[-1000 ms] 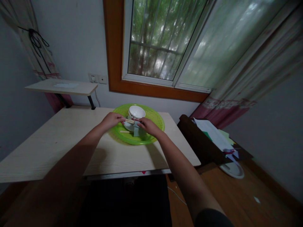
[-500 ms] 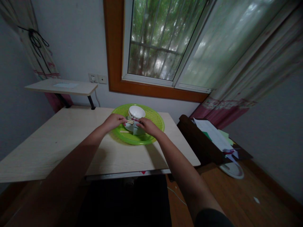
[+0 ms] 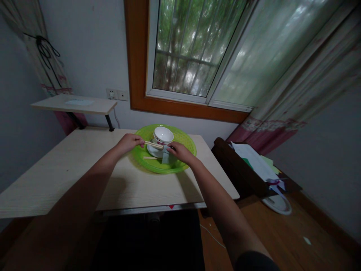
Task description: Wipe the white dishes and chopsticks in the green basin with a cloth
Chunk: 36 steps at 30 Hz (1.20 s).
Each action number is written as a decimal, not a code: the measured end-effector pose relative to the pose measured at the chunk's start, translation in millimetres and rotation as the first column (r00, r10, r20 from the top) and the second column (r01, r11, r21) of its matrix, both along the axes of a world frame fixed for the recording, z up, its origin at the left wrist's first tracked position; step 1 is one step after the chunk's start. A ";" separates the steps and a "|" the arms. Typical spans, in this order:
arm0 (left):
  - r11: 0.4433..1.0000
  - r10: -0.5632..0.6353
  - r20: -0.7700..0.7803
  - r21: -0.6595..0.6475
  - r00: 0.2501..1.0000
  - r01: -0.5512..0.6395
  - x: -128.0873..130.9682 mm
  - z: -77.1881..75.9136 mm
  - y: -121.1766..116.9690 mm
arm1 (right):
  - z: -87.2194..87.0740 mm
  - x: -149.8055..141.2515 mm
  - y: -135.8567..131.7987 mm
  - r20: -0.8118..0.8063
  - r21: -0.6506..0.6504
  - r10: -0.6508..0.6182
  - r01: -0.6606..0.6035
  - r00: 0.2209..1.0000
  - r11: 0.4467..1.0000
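My left hand [image 3: 131,142] is closed on one end of a pair of pale chopsticks [image 3: 153,145], which point right over a green tray [image 3: 183,165]. Close to their other end, my right hand [image 3: 179,151] pinches a thin greyish cloth or tissue [image 3: 166,156] that hangs down. Behind the chopsticks, a white bowl [image 3: 163,134] with a reddish pattern stands on the tray, perhaps stacked on another. A white plate [image 3: 152,151] lies in front of it, partly covered. Another pale stick [image 3: 150,157] rests on the tray near its front.
The tray sits on a light wooden table [image 3: 84,165]. A small raised shelf [image 3: 76,103] stands at the back left. Right of the table is a dark brown piece of furniture [image 3: 234,165] with papers [image 3: 254,160]. A window [image 3: 186,49] is behind.
My left hand has moved left with the chopsticks, so more of their length shows. My right hand has shifted slightly right with the cloth or tissue.
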State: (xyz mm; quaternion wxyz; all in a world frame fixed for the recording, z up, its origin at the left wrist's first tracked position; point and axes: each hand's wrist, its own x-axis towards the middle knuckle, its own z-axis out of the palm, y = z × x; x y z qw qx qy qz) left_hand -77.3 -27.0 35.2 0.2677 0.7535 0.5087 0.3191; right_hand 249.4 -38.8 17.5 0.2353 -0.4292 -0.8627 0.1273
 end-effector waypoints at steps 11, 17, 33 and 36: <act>0.971 0.076 -0.123 0.237 0.990 -0.045 -4.0 -5.9 -0.1 | 8.1 23.2 6.2 -0.055 -0.028 -0.078 0.077 0.995 0.997; 0.833 0.091 -0.422 0.529 0.902 0.164 20.8 -7.4 -12.5 | 9.2 15.3 1.5 -0.095 -0.054 -0.071 0.066 0.993 0.996; 0.905 0.122 -0.695 0.371 0.708 0.209 27.8 -9.7 -17.2 | 10.0 37.5 1.1 -0.070 -0.049 -0.211 0.208 0.975 0.977; 0.920 0.105 -0.703 0.336 0.704 0.199 25.6 -7.7 -18.6 | 12.2 43.1 1.2 -0.108 -0.007 -0.298 0.299 0.949 0.954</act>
